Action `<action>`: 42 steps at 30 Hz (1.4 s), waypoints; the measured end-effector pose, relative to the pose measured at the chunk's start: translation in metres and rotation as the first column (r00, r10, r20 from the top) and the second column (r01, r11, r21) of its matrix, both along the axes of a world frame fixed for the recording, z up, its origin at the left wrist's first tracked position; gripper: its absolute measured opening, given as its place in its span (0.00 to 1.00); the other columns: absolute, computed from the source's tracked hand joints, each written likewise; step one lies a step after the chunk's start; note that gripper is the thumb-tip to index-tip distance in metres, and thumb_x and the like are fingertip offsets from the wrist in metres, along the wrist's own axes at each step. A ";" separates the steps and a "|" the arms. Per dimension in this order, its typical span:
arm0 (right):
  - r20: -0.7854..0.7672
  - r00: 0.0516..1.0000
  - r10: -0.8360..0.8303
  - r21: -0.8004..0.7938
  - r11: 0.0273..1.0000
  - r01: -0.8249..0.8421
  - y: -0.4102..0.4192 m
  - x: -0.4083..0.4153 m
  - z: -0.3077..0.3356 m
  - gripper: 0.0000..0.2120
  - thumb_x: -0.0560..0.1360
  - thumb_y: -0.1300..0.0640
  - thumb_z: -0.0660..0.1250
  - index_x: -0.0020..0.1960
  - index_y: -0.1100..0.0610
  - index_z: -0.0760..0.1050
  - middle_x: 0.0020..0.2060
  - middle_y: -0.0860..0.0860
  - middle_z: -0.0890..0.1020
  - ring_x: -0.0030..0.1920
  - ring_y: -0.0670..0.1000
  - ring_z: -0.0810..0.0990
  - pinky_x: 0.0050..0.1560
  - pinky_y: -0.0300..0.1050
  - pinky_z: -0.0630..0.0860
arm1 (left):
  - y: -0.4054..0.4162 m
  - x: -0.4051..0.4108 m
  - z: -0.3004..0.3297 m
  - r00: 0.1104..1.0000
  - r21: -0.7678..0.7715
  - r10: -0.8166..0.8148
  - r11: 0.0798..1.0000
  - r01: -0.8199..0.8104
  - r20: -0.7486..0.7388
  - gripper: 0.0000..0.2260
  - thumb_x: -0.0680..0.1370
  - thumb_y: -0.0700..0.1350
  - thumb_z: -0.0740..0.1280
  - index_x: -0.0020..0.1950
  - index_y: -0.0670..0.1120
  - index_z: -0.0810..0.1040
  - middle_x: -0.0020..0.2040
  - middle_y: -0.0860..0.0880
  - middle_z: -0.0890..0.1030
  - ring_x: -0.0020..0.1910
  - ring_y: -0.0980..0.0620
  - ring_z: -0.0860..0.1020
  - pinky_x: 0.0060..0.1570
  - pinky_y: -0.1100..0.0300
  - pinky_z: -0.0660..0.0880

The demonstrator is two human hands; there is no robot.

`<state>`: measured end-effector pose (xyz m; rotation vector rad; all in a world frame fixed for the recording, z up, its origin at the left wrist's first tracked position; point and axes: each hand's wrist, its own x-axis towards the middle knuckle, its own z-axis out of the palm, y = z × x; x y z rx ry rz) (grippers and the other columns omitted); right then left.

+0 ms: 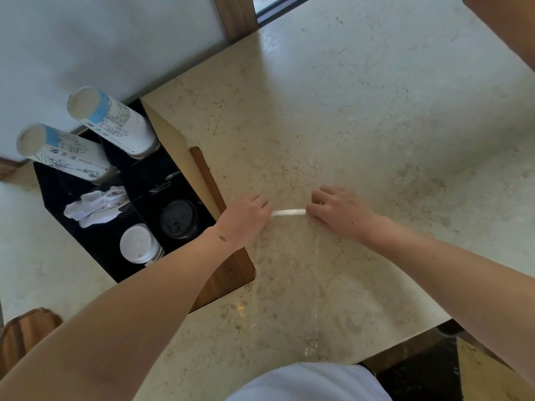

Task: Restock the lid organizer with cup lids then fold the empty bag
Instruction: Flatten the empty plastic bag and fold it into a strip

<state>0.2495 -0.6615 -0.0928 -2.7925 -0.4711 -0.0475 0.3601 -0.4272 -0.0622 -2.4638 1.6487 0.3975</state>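
Fingers of my left hand [246, 217] and right hand [337, 211] pinch the clear bag's [289, 256] far edge on the counter [376, 125].

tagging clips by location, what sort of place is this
Probably a café or hotel self-serve drinks counter: a black organizer set into a marble counter holds paper cup stacks, cup lids and napkins.

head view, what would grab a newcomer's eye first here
The two hands, left and right, meet mid-frame on the pale stone counter, pinching a rolled edge of a clear plastic bag that lies flat toward the person. To the left, a black lid organizer holds a white lid stack, black lids and two tall stacks of printed paper cups.
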 end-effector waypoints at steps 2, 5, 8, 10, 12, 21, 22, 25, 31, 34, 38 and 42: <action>0.006 1.000 0.015 -0.034 0.999 -0.015 0.000 -0.005 0.001 0.01 0.75 0.61 0.72 0.45 0.58 0.82 0.40 0.55 0.81 0.36 0.56 0.78 0.31 0.47 0.74 | 0.003 -0.004 -0.001 0.999 -0.035 -0.030 0.999 0.032 0.034 0.07 0.78 0.32 0.64 0.50 0.40 0.80 0.47 0.43 0.80 0.44 0.45 0.77 0.43 0.53 0.74; -0.016 1.000 0.017 -0.055 0.998 -0.018 -0.001 -0.013 0.001 0.08 0.77 0.56 0.67 0.49 0.58 0.83 0.44 0.55 0.82 0.40 0.57 0.78 0.35 0.50 0.76 | 0.011 -0.011 -0.006 0.997 -0.056 -0.022 0.998 0.026 0.081 0.05 0.78 0.35 0.67 0.49 0.43 0.81 0.46 0.46 0.81 0.44 0.46 0.78 0.43 0.53 0.77; -0.034 0.998 -0.047 -0.042 0.998 0.045 0.002 -0.017 0.003 0.14 0.81 0.50 0.62 0.50 0.57 0.83 0.46 0.54 0.82 0.42 0.57 0.78 0.39 0.51 0.77 | 0.018 -0.019 -0.012 0.996 -0.041 0.047 0.998 -0.044 0.076 0.07 0.84 0.41 0.62 0.56 0.44 0.80 0.52 0.47 0.80 0.49 0.47 0.77 0.49 0.52 0.77; -0.071 0.991 -0.113 -0.002 0.994 0.113 0.007 -0.013 0.004 0.14 0.81 0.50 0.63 0.49 0.56 0.84 0.47 0.53 0.82 0.43 0.56 0.79 0.41 0.49 0.76 | 0.015 -0.022 -0.013 0.989 -0.029 0.134 0.991 -0.133 0.056 0.09 0.85 0.43 0.60 0.57 0.45 0.80 0.53 0.48 0.79 0.49 0.48 0.76 0.50 0.53 0.76; -0.153 0.973 -0.173 0.045 0.982 0.182 0.011 -0.008 0.004 0.10 0.80 0.51 0.67 0.49 0.55 0.84 0.48 0.52 0.82 0.46 0.56 0.78 0.42 0.48 0.75 | 0.007 -0.022 -0.010 0.973 -0.010 0.227 0.974 -0.227 0.043 0.10 0.85 0.45 0.59 0.55 0.48 0.81 0.51 0.50 0.79 0.48 0.50 0.75 0.50 0.55 0.76; -0.398 0.884 -0.244 0.164 0.929 0.330 0.012 0.011 -0.001 0.05 0.77 0.53 0.70 0.51 0.51 0.78 0.45 0.47 0.80 0.47 0.51 0.76 0.45 0.47 0.75 | -0.015 -0.005 0.000 0.826 0.006 0.505 0.854 -0.521 -0.250 0.06 0.80 0.40 0.68 0.55 0.47 0.77 0.52 0.48 0.79 0.51 0.47 0.74 0.44 0.56 0.69; -0.402 0.887 -0.227 0.156 0.938 0.311 0.011 0.012 -0.001 0.04 0.77 0.53 0.70 0.51 0.51 0.79 0.44 0.48 0.80 0.47 0.51 0.77 0.45 0.47 0.75 | -0.015 -0.002 -0.001 0.826 0.034 0.496 0.862 -0.506 -0.269 0.06 0.80 0.40 0.68 0.56 0.47 0.77 0.52 0.49 0.78 0.53 0.48 0.73 0.46 0.56 0.70; -0.395 0.900 -0.183 0.111 0.963 0.245 0.011 0.011 0.001 0.04 0.77 0.54 0.68 0.49 0.53 0.80 0.43 0.49 0.80 0.46 0.51 0.75 0.42 0.46 0.73 | -0.012 0.006 -0.004 0.869 0.077 0.410 0.911 -0.405 -0.277 0.04 0.81 0.44 0.67 0.54 0.46 0.80 0.51 0.50 0.75 0.54 0.47 0.72 0.48 0.55 0.71; -0.195 0.976 -0.096 -0.006 0.995 0.096 0.018 -0.005 0.002 0.03 0.77 0.62 0.65 0.45 0.59 0.76 0.40 0.55 0.79 0.42 0.57 0.76 0.35 0.54 0.78 | 0.003 0.000 -0.001 0.998 0.057 0.061 0.997 -0.061 -0.004 0.04 0.81 0.38 0.64 0.49 0.45 0.77 0.47 0.47 0.79 0.44 0.48 0.75 0.42 0.54 0.75; -0.084 0.995 -0.059 -0.071 0.996 0.053 0.024 -0.012 0.003 0.05 0.73 0.64 0.72 0.40 0.60 0.76 0.36 0.57 0.78 0.37 0.58 0.77 0.28 0.50 0.75 | 0.009 -0.011 -0.001 0.994 0.076 -0.066 0.995 0.059 0.086 0.04 0.78 0.37 0.67 0.46 0.45 0.78 0.43 0.47 0.80 0.39 0.47 0.78 0.37 0.54 0.74; -0.029 0.998 -0.047 -0.138 0.989 0.043 0.026 -0.018 0.004 0.06 0.70 0.63 0.74 0.38 0.58 0.78 0.35 0.54 0.78 0.34 0.56 0.77 0.28 0.46 0.69 | 0.011 -0.015 0.000 0.983 0.075 -0.119 0.991 0.109 0.142 0.04 0.77 0.37 0.69 0.44 0.45 0.79 0.41 0.48 0.80 0.38 0.49 0.78 0.36 0.56 0.73; -0.075 0.996 -0.039 -0.143 0.989 0.028 0.027 -0.025 0.004 0.12 0.78 0.51 0.66 0.43 0.58 0.81 0.40 0.53 0.80 0.38 0.56 0.78 0.33 0.48 0.75 | 0.005 -0.025 0.003 0.986 0.176 -0.111 0.980 0.088 0.125 0.09 0.82 0.37 0.59 0.54 0.44 0.78 0.49 0.46 0.80 0.47 0.46 0.77 0.46 0.53 0.76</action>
